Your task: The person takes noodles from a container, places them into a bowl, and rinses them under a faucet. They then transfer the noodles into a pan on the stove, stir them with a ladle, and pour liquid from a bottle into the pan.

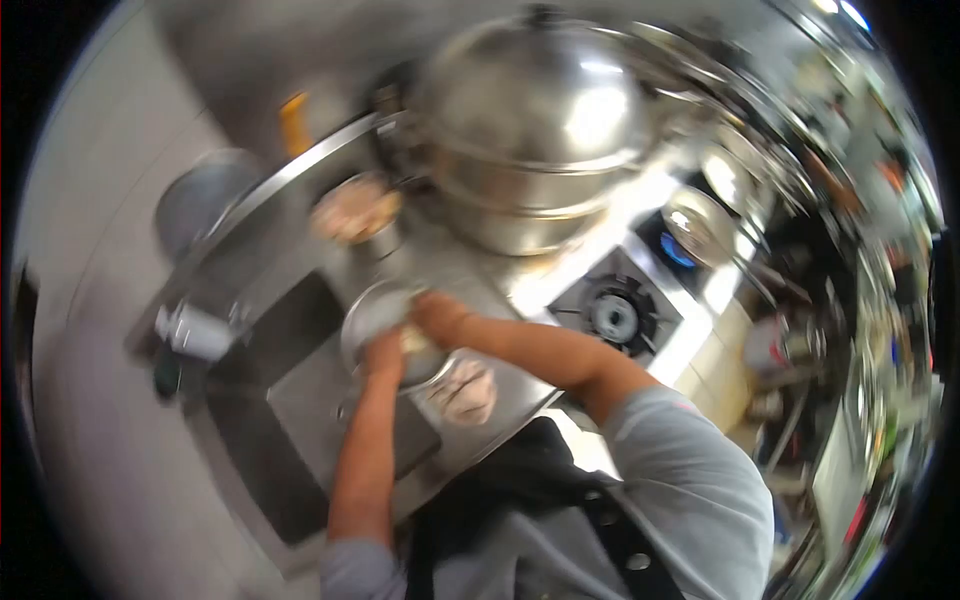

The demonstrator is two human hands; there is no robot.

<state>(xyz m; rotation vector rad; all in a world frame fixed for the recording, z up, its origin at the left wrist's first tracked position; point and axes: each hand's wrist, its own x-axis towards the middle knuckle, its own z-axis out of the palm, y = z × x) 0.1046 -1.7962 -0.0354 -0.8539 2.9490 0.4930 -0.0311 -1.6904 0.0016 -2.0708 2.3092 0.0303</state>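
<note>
The view is motion-blurred. A round metal bowl point(378, 308) sits on the steel counter beside the sink. My left hand point(384, 352) grips the bowl's near rim. My right hand point(436, 316) rests on the bowl from the right, fingers curled over something pale inside; the blur hides what it is. Both forearms are bare, coming out of grey sleeves over a dark apron.
A large lidded steel steamer pot point(535, 120) stands behind the bowl. A pinkish cloth point(464, 392) lies near it. An unlit gas burner point(615, 318) is to the right, a pan point(700, 225) over a blue flame beyond. The sink point(270, 400) is left, a food bowl point(355, 210) behind.
</note>
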